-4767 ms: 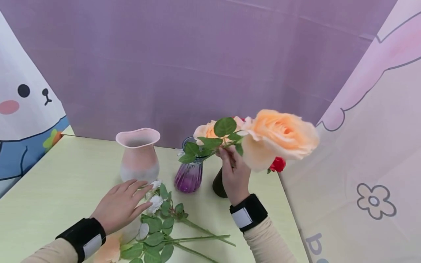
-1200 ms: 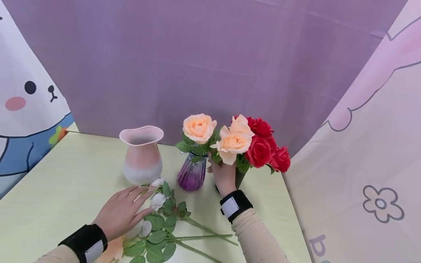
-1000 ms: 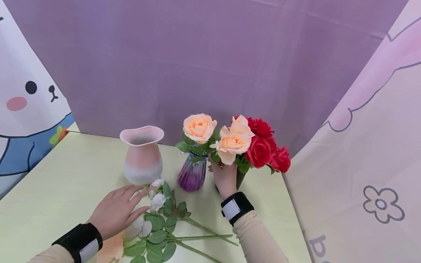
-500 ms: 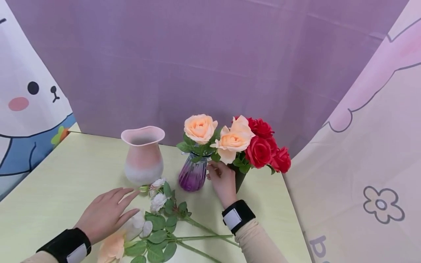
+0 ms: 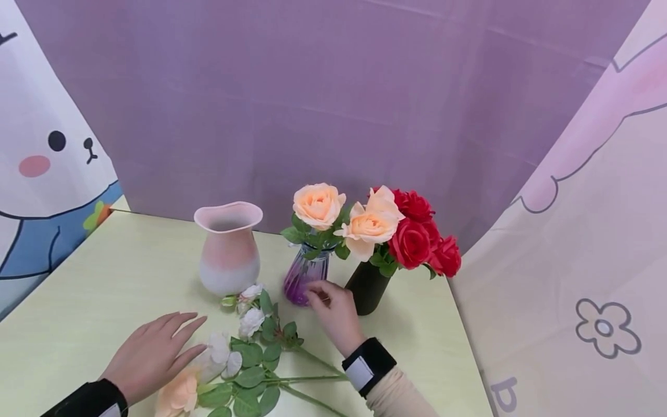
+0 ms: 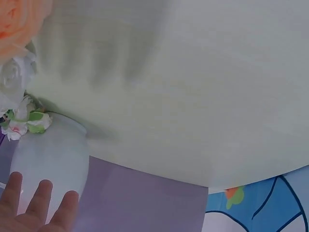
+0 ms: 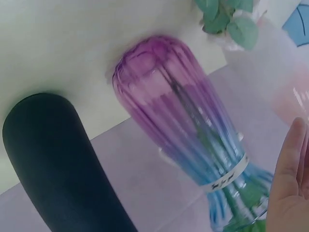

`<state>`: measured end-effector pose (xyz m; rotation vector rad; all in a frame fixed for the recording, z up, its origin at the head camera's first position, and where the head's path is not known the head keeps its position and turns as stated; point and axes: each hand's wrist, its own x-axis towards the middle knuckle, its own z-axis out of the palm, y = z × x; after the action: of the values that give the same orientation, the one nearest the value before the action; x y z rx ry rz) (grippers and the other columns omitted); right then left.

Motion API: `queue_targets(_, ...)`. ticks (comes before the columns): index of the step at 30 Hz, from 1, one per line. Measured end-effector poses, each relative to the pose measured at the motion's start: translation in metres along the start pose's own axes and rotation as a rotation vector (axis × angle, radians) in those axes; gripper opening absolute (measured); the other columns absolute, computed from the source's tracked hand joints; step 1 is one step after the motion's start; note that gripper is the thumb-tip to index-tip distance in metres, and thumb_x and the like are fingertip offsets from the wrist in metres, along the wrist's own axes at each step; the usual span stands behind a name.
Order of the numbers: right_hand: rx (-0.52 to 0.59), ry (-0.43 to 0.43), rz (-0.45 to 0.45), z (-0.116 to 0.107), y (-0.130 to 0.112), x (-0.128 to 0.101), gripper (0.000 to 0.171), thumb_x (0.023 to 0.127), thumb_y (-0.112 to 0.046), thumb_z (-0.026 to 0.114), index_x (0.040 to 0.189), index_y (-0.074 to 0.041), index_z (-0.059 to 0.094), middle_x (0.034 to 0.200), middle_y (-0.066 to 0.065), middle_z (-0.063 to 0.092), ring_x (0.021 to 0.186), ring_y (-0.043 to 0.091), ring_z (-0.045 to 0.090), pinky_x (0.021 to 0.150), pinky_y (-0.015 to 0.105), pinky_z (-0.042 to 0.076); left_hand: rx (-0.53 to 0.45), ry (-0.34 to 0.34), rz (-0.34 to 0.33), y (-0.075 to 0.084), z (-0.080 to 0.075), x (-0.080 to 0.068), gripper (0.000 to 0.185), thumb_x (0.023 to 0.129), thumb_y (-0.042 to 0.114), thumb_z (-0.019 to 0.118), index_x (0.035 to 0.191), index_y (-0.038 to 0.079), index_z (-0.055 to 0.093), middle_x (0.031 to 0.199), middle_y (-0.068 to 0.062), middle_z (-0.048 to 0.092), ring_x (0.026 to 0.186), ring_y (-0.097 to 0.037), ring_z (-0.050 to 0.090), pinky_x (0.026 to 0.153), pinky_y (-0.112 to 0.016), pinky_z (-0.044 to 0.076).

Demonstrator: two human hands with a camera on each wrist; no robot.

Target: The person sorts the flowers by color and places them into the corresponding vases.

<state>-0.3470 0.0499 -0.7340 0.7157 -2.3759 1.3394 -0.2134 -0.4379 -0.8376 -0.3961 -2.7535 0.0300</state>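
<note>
Compared with 0.5 s ago, the right hand (image 5: 333, 313) has come down from under the peach roses (image 5: 365, 226) and now sits low in front of the purple glass vase (image 5: 306, 278), fingers loosely bent and holding nothing, so the black vase (image 5: 367, 286) is uncovered. The left hand (image 5: 151, 353) has slid back toward the person and lies flat and wide on the worktop (image 5: 104, 278), beside the loose white and peach flowers (image 5: 234, 359). The 2 peach roses stand in the purple vase, next to the pink vase (image 5: 229, 249).
</note>
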Motion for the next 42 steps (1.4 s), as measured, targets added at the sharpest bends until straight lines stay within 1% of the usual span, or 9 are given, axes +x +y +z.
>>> queue_targets(7,-0.026,-0.15,-0.029,0.025,-0.014,-0.032,0.03,0.095,-0.034,0.068,0.121,-0.047,0.062,0.105,-0.02,0.07,0.083,-0.001,0.066,0.065,0.014,0.056,0.027,-0.06,-0.039,-0.007,0.017,-0.02,0.079,0.081,0.087,0.041,0.151,0.055,0.02,0.156,0.025,0.026,0.141,-0.022,0.037,0.107,-0.072,0.029)
queue_targets(10,-0.029,-0.185,-0.047,0.038,-0.018,-0.049,0.03,0.094,-0.032,0.07,0.12,-0.046,0.062,0.105,-0.015,0.071,0.083,-0.003,0.066,0.064,0.011,0.055,0.038,-0.055,-0.009,0.007,-0.012,-0.026,0.077,0.083,0.084,0.044,0.151,0.053,0.024,0.154,0.024,0.032,0.14,-0.018,0.04,0.106,-0.063,0.038)
queue_targets(17,-0.049,-0.279,-0.045,0.068,-0.012,-0.086,0.025,0.095,-0.044,0.065,0.119,-0.049,0.06,0.1,-0.022,0.068,0.079,-0.007,0.063,0.063,0.009,0.053,-0.089,-0.17,-0.021,0.12,-0.262,0.01,0.055,0.091,0.062,0.059,0.133,0.027,0.062,0.126,0.0,0.065,0.114,-0.027,0.062,0.086,-0.052,0.055)
queue_targets(20,-0.048,-0.317,-0.057,0.081,-0.001,-0.099,0.026,0.095,-0.047,0.062,0.122,-0.049,0.059,0.1,-0.024,0.067,0.079,-0.011,0.06,0.062,0.008,0.051,-0.082,-0.206,-0.048,0.141,-0.31,0.02,0.052,0.088,0.056,0.067,0.126,0.021,0.067,0.12,0.0,0.068,0.11,-0.026,0.065,0.083,-0.047,0.058)
queue_targets(23,-0.067,-0.334,-0.1,0.095,0.01,-0.111,0.027,0.095,-0.05,0.061,0.123,-0.049,0.058,0.101,-0.026,0.065,0.079,-0.016,0.058,0.061,0.005,0.05,-0.095,-0.187,-0.042,0.129,-0.282,0.012,0.052,0.089,0.059,0.064,0.128,0.025,0.066,0.121,0.001,0.067,0.11,-0.026,0.065,0.081,-0.049,0.058)
queue_targets(28,-0.121,-0.388,-0.117,0.112,0.017,-0.129,0.025,0.095,-0.055,0.058,0.119,-0.051,0.057,0.102,-0.03,0.062,0.08,-0.019,0.055,0.06,0.003,0.047,-0.099,-0.089,0.021,0.078,-0.163,-0.022,0.062,0.091,0.067,0.055,0.144,0.036,0.05,0.138,0.007,0.057,0.127,-0.019,0.055,0.096,-0.043,0.054)
queue_targets(31,-0.168,-0.441,-0.104,0.119,0.017,-0.138,0.025,0.094,-0.059,0.057,0.118,-0.052,0.057,0.104,-0.031,0.06,0.082,-0.018,0.056,0.063,0.006,0.05,-0.024,-0.001,0.012,0.064,-0.121,-0.035,0.069,0.085,0.067,0.063,0.146,0.042,0.044,0.143,0.02,0.048,0.137,0.0,0.042,0.109,-0.02,0.041)
queue_targets(38,-0.374,-0.492,-0.385,0.155,0.057,-0.161,0.026,0.096,-0.054,0.056,0.12,-0.045,0.061,0.107,-0.023,0.064,0.096,-0.004,0.058,0.085,0.026,0.053,-0.084,-0.102,-0.03,0.101,-0.216,-0.005,0.055,0.091,0.063,0.058,0.135,0.031,0.059,0.126,0.001,0.064,0.113,-0.028,0.062,0.082,-0.054,0.055)
queue_targets(42,-0.48,-0.523,-0.497,0.175,0.08,-0.175,0.021,0.097,-0.042,0.06,0.118,-0.041,0.064,0.104,-0.018,0.062,0.093,0.001,0.055,0.081,0.025,0.048,-0.078,-0.079,-0.029,0.099,-0.222,0.001,0.058,0.092,0.065,0.055,0.141,0.035,0.052,0.137,0.002,0.058,0.125,-0.026,0.056,0.097,-0.053,0.05)
